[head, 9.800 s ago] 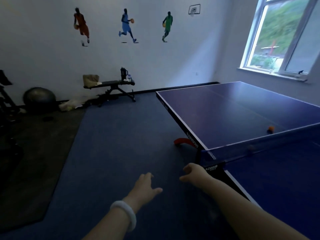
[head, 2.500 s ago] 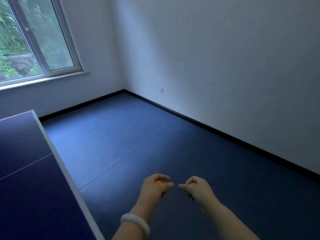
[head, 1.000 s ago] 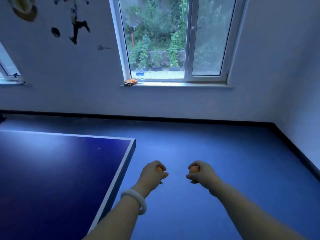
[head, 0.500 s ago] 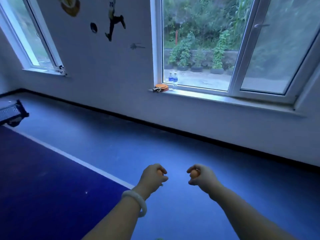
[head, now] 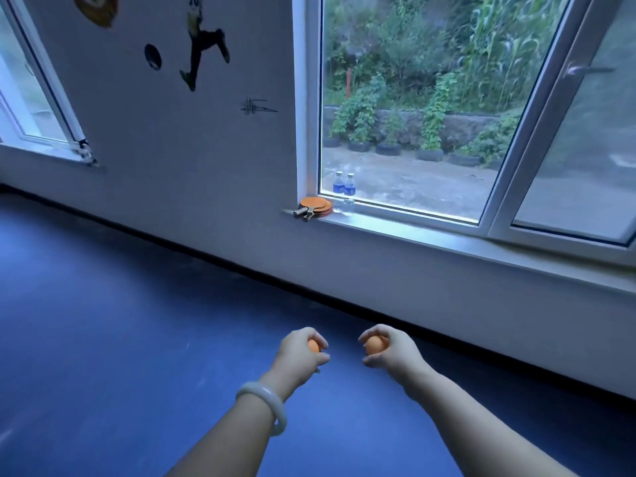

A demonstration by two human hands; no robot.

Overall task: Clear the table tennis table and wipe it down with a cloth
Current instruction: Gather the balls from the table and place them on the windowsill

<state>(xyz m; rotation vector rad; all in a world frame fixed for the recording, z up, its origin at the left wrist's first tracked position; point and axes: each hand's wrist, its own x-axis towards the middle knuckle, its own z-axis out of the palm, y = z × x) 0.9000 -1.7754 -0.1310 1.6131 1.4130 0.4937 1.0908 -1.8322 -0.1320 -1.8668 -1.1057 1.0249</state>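
Nearer windowsill now; hands [head: 347,352] grip orange balls [head: 375,345].

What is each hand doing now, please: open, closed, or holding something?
Left hand: fingers curled round an orange ball.
Right hand: fingers curled round another orange ball.

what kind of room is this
Probably a home games or sports room: table tennis paddles lie on the windowsill, a sports-figure wall sticker is up, and each hand holds an orange ball.
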